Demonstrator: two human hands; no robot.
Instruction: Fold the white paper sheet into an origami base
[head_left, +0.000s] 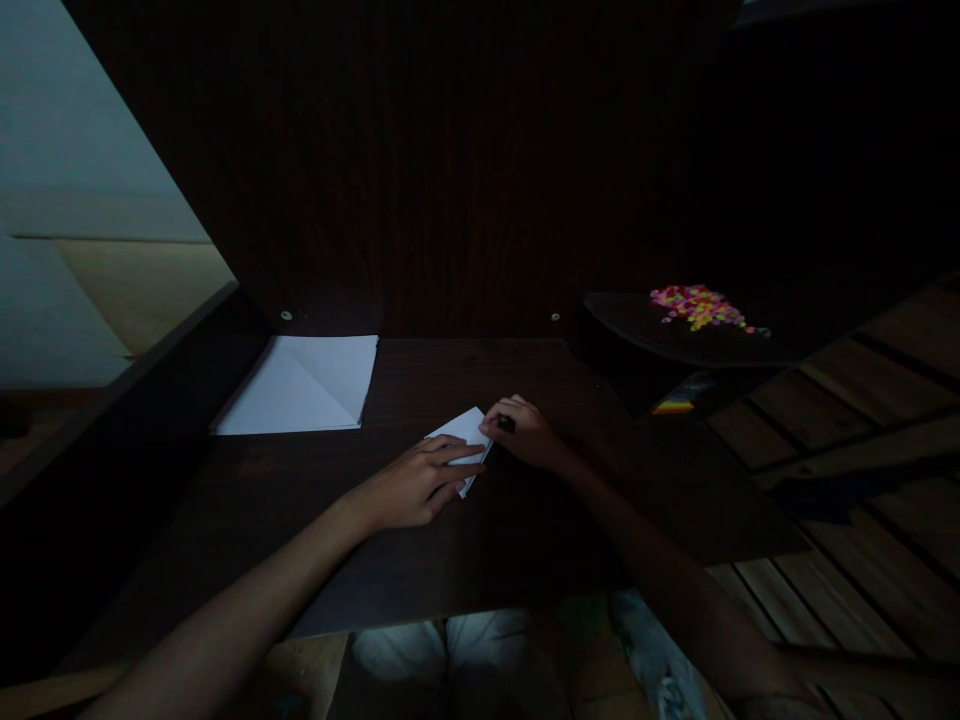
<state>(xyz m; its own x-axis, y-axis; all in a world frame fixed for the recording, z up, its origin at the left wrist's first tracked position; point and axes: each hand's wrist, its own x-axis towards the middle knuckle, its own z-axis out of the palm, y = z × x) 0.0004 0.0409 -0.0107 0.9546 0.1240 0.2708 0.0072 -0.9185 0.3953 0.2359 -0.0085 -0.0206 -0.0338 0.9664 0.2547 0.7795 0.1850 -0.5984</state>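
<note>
A small piece of folded white paper (pixel 471 424) lies on the dark wooden desk, pointed at its far and near ends. Across its left part rests my left hand (pixel 424 478), fingers stretched out and pressing it flat. At the paper's right edge, my right hand (pixel 520 428) has thumb and forefinger pinched together on it. Part of the paper is hidden beneath the left fingers.
A stack of white paper sheets (pixel 300 385), the top one creased, lies at the desk's back left. On a dark curved shelf (pixel 622 325) at right sits a heap of small colourful pieces (pixel 697 305). A raised side board (pixel 150 350) borders the left.
</note>
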